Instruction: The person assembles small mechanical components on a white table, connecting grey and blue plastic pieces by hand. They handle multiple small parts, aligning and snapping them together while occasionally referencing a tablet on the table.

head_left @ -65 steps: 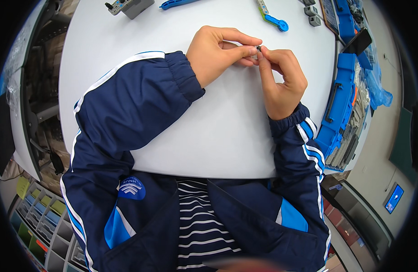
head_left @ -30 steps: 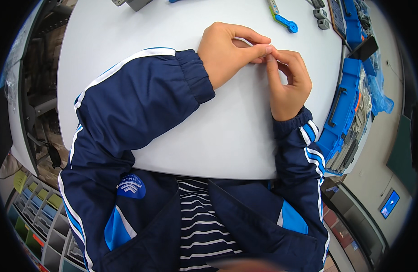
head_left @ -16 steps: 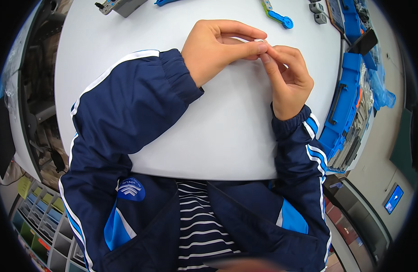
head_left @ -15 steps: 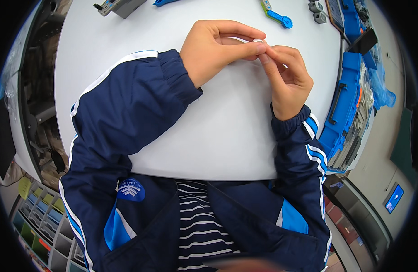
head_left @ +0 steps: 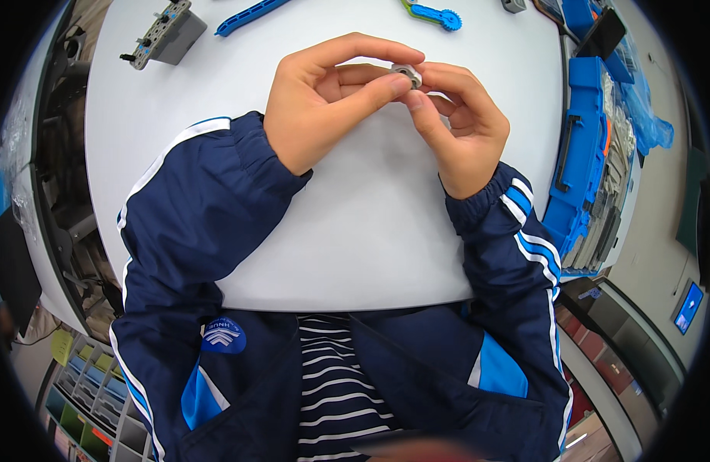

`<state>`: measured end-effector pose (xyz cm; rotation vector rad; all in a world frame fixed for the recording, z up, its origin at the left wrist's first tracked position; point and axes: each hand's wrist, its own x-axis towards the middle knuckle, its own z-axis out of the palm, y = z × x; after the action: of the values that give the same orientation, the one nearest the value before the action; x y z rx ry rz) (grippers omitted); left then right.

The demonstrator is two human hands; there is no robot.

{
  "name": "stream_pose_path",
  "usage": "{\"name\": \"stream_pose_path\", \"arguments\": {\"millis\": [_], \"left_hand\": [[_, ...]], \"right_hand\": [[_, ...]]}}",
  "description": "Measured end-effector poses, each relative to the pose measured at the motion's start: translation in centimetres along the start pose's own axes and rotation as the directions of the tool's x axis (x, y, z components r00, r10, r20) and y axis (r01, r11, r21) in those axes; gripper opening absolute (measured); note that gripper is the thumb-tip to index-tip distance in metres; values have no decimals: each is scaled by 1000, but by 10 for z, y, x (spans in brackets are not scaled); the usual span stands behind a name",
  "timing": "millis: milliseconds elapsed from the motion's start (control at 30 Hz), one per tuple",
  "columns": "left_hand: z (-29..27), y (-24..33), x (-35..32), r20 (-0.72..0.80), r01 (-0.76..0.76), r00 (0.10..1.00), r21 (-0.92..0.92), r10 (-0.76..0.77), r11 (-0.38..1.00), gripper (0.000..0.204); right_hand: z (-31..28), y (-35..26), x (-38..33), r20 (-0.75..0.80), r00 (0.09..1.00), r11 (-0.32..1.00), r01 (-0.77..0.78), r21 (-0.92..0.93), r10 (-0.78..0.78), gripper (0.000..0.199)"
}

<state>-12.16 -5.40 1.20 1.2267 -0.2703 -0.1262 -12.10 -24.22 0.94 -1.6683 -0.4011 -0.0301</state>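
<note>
Across the middle of the view spreads a white table (head_left: 355, 239). Two navy jacket sleeves (head_left: 208, 185), striped in white and blue, reach over it. Along its right side stands an open blue case (head_left: 586, 100) packed with grey parts (head_left: 593, 231). The left hand (head_left: 316, 108) and the right hand (head_left: 466, 127) meet above the far half of the table. Beyond the left hand, at the upper left, sits a grey block (head_left: 182, 42) studded with black pegs (head_left: 128, 58); right of it lies a blue beam (head_left: 251, 15), and farther right a blue gear-ended arm (head_left: 439, 15). Smallest of all, a light-grey building piece (head_left: 409, 75) with a dark hole is held between the two hands: each grip is pinching it, the left from its left side, the right thumb and forefinger from its right
</note>
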Motion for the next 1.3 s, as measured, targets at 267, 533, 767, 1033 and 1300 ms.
{"name": "stream_pose_path", "arguments": {"millis": [267, 533, 767, 1033, 1300], "left_hand": [[1, -1, -2, 9, 0, 1000, 29, 0, 1000, 27], [0, -2, -3, 6, -20, 1000, 41, 20, 999, 25], [-1, -1, -3, 27, 22, 999, -3, -22, 1000, 25], [-4, 11, -10, 135, 128, 985, -146, -109, 981, 30], [-19, 13, -4, 227, -158, 971, 353, 80, 922, 28]], "right_hand": [[2, -1, -1, -1, 998, 992, -60, 110, 60, 21], [2, -2, -2, 18, 996, 987, -90, 133, 89, 19], [3, -5, -5, -1, 994, 990, -106, 98, 106, 19], [-10, -15, -7, 101, 993, 998, 67, 8, -67, 20], [-21, -26, -3, 219, 970, 961, 159, -228, -109, 25]]}}
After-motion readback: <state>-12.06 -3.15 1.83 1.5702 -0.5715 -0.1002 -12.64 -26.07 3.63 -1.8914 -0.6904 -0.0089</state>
